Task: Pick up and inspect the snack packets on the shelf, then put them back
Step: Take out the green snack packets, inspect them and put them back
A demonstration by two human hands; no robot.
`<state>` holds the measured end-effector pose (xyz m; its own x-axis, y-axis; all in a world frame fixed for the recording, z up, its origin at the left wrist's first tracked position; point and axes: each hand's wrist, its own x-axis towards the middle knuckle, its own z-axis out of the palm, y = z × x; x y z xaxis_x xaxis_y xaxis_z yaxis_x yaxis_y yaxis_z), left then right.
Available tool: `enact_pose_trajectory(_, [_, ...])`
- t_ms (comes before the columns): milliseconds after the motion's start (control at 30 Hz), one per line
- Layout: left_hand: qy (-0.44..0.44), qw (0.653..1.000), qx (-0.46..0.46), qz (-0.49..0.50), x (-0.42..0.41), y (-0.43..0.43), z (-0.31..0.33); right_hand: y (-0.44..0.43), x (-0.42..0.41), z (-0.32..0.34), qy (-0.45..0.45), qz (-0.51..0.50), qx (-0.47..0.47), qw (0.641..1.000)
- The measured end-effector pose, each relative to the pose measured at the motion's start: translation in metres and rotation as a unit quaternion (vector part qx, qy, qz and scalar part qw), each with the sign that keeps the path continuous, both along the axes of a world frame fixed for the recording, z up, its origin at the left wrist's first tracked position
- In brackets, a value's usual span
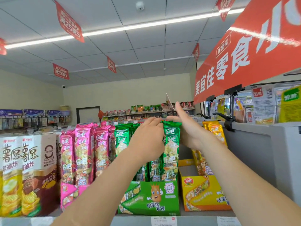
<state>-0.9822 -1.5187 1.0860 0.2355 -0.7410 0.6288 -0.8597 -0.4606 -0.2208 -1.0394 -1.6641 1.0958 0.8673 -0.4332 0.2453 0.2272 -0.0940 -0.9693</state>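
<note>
Plainly upright: the green packet [171, 149] stands on end, long axis vertical, sealed top edge up and printed face toward the person. Its foot sits in the green box [149, 198] on the shelf [130, 221], at the right end of its row.

It lies between the two hands, touching both.
- Left hand [146, 141]: on the packet's left, fingers bent against the upper left edge. The thumb is hidden, so I cannot tell whether this is a real pinch or only a touch.
- Right hand [184, 129]: on the packet's right and a little behind, palm flat toward it, fingers straight and pointing up, thumb reaching left along the top seal. It holds nothing.

Both are equally near; the left looks better placed to grasp.

Judgement: the packet is either about to be drawn straight up out of the box or is being settled back in. Either move runs along the long axis.

Beyond the left hand are pink packets [84, 149]; beyond the right, yellow packets [216, 132].
</note>
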Motion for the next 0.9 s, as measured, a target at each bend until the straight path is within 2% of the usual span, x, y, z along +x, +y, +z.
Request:
enact_pose_trajectory(67, [0.041, 0.999, 0.0, -0.017, 0.001, 0.002, -0.004, -0.001, 0.002, -0.004, 0.006, 0.003, -0.025, 1.0])
enact_pose_trajectory(167, [0.06, 0.998, 0.033, 0.011, 0.003, 0.004, -0.001, -0.003, -0.007, -0.007, -0.004, 0.028, -0.032, 0.999])
enact_pose_trajectory(233, [0.035, 0.997, 0.045, 0.042, -0.002, 0.005, 0.004, 0.003, -0.009, 0.001, -0.022, 0.003, -0.084, 0.996])
enact_pose_trajectory(300, [-0.032, 0.997, 0.047, 0.058, -0.004, 0.005, 0.007, 0.014, -0.013, 0.012, -0.055, -0.037, -0.174, 0.982])
enact_pose_trajectory(333, [-0.051, 0.995, 0.052, 0.067, -0.004, 0.005, 0.009, 0.02, -0.017, 0.013, -0.065, -0.058, -0.231, 0.969])
enact_pose_trajectory(400, [-0.058, 0.995, 0.036, 0.077, -0.004, 0.009, 0.015, 0.026, -0.025, 0.008, -0.071, -0.083, -0.388, 0.915])
enact_pose_trajectory(433, [-0.051, 0.995, 0.025, 0.083, -0.004, 0.011, 0.019, 0.03, -0.031, 0.003, -0.066, -0.089, -0.443, 0.889])
enact_pose_trajectory(467, [-0.042, 0.995, 0.014, 0.084, -0.004, 0.012, 0.024, 0.031, -0.035, 0.0, -0.063, -0.095, -0.464, 0.878])
enact_pose_trajectory(600, [-0.009, 0.997, 0.003, 0.072, -0.008, 0.018, 0.042, 0.03, -0.037, -0.007, -0.035, -0.113, -0.514, 0.849])
enact_pose_trajectory(667, [0.012, 0.999, -0.023, 0.048, -0.011, 0.026, 0.047, 0.027, -0.038, -0.009, -0.013, -0.122, -0.516, 0.847])
enact_pose_trajectory(800, [-0.012, 0.989, -0.144, -0.014, -0.02, 0.048, 0.058, 0.026, -0.04, -0.015, -0.028, -0.128, -0.516, 0.847])
enact_pose_trajectory(900, [-0.061, 0.96, -0.249, -0.109, -0.032, 0.071, 0.071, 0.027, -0.039, -0.016, -0.021, -0.14, -0.523, 0.841])
